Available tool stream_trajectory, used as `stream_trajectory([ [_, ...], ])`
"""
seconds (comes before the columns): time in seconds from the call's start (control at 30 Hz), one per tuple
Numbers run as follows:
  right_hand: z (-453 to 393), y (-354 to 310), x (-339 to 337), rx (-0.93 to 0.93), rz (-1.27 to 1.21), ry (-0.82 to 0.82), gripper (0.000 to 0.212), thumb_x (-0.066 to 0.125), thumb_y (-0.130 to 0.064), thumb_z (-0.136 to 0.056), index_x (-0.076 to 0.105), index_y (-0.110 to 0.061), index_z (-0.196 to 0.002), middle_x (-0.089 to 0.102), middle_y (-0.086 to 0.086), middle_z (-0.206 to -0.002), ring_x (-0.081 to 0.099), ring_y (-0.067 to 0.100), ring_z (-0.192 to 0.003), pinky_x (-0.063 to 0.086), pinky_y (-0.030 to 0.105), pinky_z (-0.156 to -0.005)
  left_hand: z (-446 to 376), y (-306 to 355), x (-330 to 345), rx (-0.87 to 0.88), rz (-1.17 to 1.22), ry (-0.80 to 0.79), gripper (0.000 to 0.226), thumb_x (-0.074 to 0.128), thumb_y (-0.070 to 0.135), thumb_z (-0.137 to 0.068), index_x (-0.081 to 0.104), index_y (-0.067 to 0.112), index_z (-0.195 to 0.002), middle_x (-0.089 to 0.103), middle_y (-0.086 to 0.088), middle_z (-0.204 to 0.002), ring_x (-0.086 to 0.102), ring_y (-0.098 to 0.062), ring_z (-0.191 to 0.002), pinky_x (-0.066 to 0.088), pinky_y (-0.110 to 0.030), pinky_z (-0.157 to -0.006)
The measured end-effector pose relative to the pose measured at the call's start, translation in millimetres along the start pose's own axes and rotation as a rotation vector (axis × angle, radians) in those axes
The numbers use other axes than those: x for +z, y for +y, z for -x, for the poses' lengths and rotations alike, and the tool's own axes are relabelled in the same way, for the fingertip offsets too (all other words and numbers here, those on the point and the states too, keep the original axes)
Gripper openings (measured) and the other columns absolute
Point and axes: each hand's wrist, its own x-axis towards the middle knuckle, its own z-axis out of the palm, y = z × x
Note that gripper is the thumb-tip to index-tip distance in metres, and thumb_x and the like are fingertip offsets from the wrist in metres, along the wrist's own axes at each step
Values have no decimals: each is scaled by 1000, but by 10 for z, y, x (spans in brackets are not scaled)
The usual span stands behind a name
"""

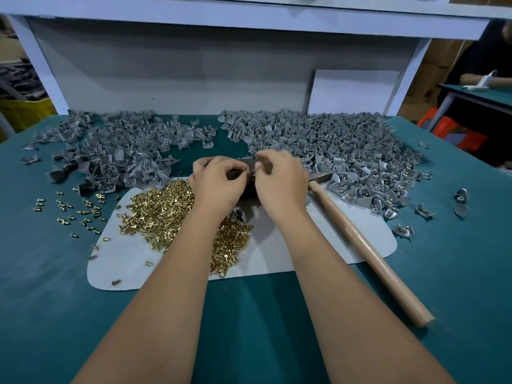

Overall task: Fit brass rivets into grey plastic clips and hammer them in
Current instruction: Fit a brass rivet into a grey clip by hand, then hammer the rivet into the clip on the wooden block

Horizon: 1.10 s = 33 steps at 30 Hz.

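Left hand [219, 180] and right hand [277, 178] meet above dark block [246, 187], fingers curled, pinching small grey plastic clip [250, 163] between fingertips; rivet in pinch too small to tell. Shiny brass rivets [163, 209] heaped on pale rounded mat [304, 245], strays on teal felt table [249, 328]. Matte grey clip pile, bare [116, 151], at left; clip pile with brass specks [346, 156] at right. Hammer [368, 245], smooth wooden handle, lies diagonally beside right hand.

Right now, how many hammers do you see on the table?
1. The hammer lies right of the right hand, handle towards the table's near edge. Another could be hidden under the clip piles.
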Motion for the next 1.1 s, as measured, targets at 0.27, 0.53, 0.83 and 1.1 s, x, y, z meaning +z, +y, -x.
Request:
stream_trajectory([
  [0.27,293,416,-599,276,621,-52,35,49,-34,-94,57,-10,-118,52,15,-122,47,33,-113,43,40,-84,47,29,-5,-39,-55,-24,8,63,46,-88,69,41,-90,59,24,-110,30,-17,-122,17,-38,-94],
  [0.53,290,450,-574,361,634,-118,29,49,-11,-93,48,-2,-120,60,13,-114,59,31,-106,43,34,-69,88,97,24,-81,-113,16,8,60,46,-90,67,42,-90,60,24,-114,31,-17,-124,17,-46,-99],
  [0.83,333,169,-593,-105,538,206,57,60,-13,-89,37,-25,-141,60,5,-101,59,27,-83,31,31,-56,81,104,20,-122,-58,23,10,63,47,-88,64,45,-77,56,29,-99,31,-13,-124,13,-42,-96],
  [1.1,444,111,-434,-198,609,151,59,52,-12,-91,36,-31,-145,61,3,-104,57,25,-88,27,32,-60,83,108,48,-126,-36,84,10,71,46,-83,67,47,-74,56,32,-87,32,-10,-124,7,-31,-80],
])
